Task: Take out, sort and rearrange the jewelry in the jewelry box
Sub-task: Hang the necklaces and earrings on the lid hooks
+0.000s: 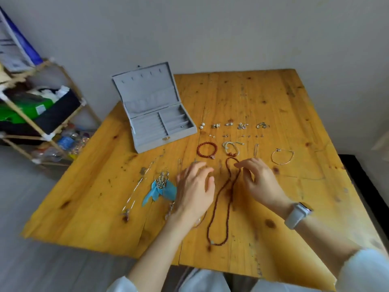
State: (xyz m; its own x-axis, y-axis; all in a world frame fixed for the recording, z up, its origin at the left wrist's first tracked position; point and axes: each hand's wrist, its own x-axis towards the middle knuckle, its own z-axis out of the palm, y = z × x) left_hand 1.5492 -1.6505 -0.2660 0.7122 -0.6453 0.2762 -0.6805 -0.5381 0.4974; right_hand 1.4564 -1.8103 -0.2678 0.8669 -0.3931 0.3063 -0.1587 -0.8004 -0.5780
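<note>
Nearest the camera, two pale sleeves and bare forearms reach out over the wooden desk [273, 114]; the right wrist wears a watch [297, 214]. Between the forearms the red bead necklace [221, 199] lies as a long narrow loop, its long axis running away from the person, the near end by the desk's front edge and the far end up at the fingers.

The right hand [259, 180] is the one on it: its grip looks to be a pinch of thumb and forefinger on the strand at the loop's far right side, though motion blur makes the contact hard to confirm. The left hand [195, 186] sits just left of the loop with fingers loosely spread, holding nothing. It covers part of a thin chain beneath it.

Further left lie a blue feather piece [160, 191] and a silver chain [136, 186].

Beyond the hands are a red bead bracelet [207, 149], a corded bracelet [231, 148] and a thin bangle [282, 157], then rows of earrings [235, 125] too small to tell apart.

Farthest, at the back left, the grey jewelry box [157, 114] stands open, nearly emptied; one small item seems left in a right compartment.
</note>
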